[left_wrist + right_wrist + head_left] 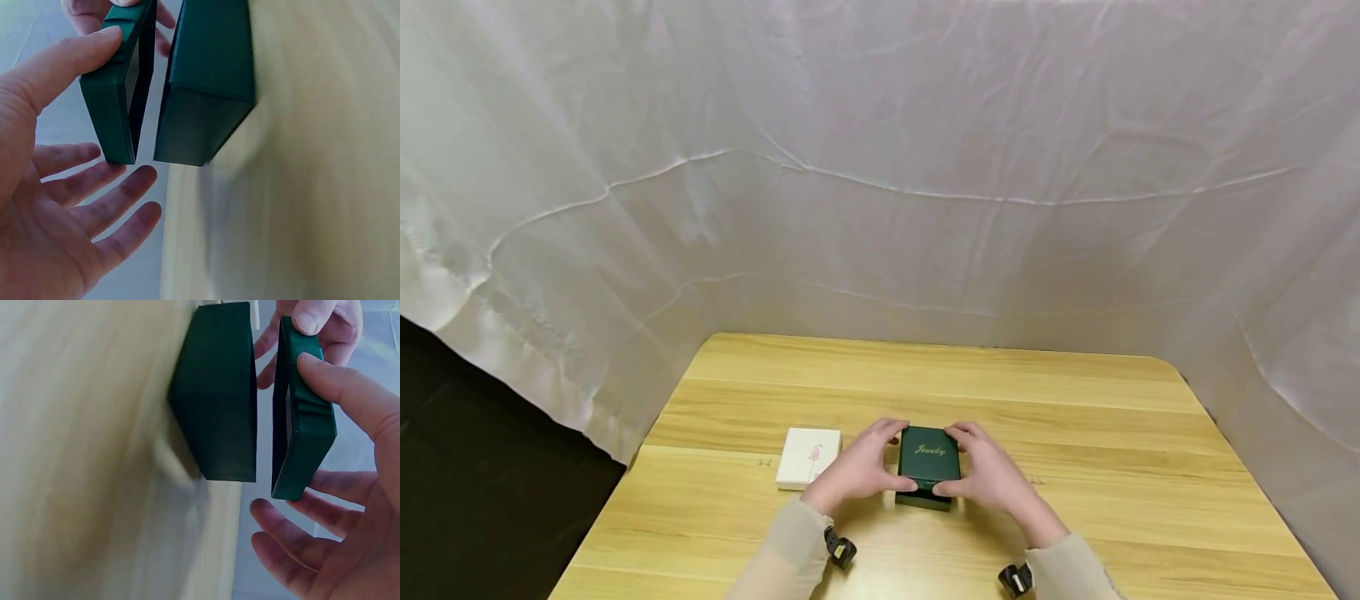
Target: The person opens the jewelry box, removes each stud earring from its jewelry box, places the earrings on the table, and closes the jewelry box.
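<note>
Both hands hold the dark green lid of a jewelry box (929, 450), which has gold lettering on top. My left hand (863, 465) grips its left side, thumb at the near edge and fingers toward the far corner. On the opposite side my right hand (990, 472) grips it the same way. Beneath the lid, the green box base (922, 502) sits on the table. Both wrist views show a narrow gap between the raised lid (103, 119) and the base (219, 406). The inside of the base is hidden.
Left of the green box, close to my left hand, lies a flat white box (805, 454) with a pink flower drawing. The wooden table (940, 375) is bounded by pale hanging cloth (910, 250) at the back and sides. Dark fabric (490, 483) shows at the lower left.
</note>
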Demonstrator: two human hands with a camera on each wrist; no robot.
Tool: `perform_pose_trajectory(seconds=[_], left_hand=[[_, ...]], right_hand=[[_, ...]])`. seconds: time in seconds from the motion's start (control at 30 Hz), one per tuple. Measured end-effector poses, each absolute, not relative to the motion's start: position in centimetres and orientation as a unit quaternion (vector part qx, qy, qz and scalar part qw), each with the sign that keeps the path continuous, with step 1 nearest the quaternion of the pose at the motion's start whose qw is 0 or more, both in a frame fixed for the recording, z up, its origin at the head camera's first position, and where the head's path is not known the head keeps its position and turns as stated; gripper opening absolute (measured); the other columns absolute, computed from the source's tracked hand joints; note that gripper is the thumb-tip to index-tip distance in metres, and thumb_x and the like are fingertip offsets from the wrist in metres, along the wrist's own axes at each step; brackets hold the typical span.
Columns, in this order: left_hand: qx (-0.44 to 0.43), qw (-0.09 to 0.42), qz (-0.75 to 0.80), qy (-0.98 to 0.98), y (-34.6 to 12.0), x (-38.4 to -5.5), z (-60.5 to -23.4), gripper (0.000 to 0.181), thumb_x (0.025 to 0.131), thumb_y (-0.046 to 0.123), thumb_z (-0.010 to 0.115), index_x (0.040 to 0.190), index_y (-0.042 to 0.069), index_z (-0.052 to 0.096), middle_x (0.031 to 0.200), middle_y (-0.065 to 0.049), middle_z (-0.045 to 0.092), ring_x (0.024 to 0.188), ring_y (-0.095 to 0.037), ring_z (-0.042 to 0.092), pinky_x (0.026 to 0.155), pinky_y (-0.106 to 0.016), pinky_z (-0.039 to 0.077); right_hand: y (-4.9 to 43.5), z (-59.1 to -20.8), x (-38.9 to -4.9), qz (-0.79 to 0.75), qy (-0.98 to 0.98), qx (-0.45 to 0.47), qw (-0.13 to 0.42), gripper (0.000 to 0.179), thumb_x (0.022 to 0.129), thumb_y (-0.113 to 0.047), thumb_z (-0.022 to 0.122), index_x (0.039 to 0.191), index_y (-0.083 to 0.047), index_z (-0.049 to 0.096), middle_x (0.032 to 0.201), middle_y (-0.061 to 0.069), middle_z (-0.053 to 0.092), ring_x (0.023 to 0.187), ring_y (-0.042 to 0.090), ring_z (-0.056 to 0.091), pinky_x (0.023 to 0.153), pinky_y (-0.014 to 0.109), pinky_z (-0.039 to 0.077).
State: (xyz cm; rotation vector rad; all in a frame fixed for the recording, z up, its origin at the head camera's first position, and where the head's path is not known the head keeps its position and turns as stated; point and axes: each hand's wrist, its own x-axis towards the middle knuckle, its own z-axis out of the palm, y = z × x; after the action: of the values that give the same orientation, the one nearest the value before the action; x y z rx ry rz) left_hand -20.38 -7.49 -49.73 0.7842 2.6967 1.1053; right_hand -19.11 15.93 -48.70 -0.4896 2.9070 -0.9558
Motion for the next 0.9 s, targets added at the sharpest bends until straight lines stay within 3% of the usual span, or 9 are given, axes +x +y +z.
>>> perform_pose_trajectory(seconds=[0.2,0.9], left_hand=[[0.252,0.074,0.371,0.891,-7.5,-19.9,-50.4,0.093,0.075,0.041,0.084,0.148,0.005,0.04,0.145,-0.009,0.044,0.121,-0.024,0.052,0.1,-0.045,0.044],[0.255,0.062,0.376,0.889,-7.5,-19.7,-51.0,0.092,0.073,0.036,0.087,0.145,0.001,0.043,0.137,-0.008,0.049,0.117,-0.022,0.054,0.101,-0.043,0.043]], right_hand=[[15.8,-49.2,-18.7,-0.319,0.933,-0.161,0.035,0.089,0.066,-0.038,0.091,0.136,0.002,0.053,0.136,0.011,0.049,0.102,0.022,0.059,0.086,0.045,0.05],[15.5,-49.8,-18.4,-0.328,0.927,-0.177,0.03,0.09,0.065,-0.034,0.092,0.136,0.005,0.052,0.135,0.011,0.049,0.105,0.022,0.057,0.09,0.044,0.049]])
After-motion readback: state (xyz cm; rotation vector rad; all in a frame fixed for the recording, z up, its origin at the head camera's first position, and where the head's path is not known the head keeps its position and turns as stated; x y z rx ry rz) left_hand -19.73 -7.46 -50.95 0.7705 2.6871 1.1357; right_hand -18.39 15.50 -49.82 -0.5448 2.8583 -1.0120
